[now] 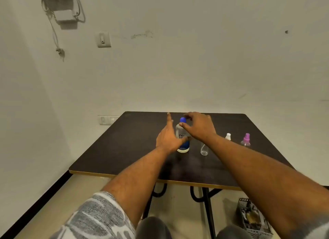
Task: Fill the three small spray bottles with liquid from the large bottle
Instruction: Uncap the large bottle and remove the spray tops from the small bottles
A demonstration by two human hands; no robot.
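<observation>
Left hand flat, fingers straight, beside large bottle; right hand pinches blue cap. Unsteadied btl could tip, hitting clear small bottle just right.

Left hand beside the large bottle, right hand gripping its blue cap.

Dim, flat indoor light, yellow-green cast. Source overhead: wall box throws short shadow just below itself; soft shadow under table. Faint sheen on dark tabletop near front edge. Corners darker, left side most. Left hand and right hand softly smeared; large bottle label only partly readable. Wide-angle bowing: table edges curve, forearms balloon toward bottom. Overall grainy, compression-soft.
</observation>
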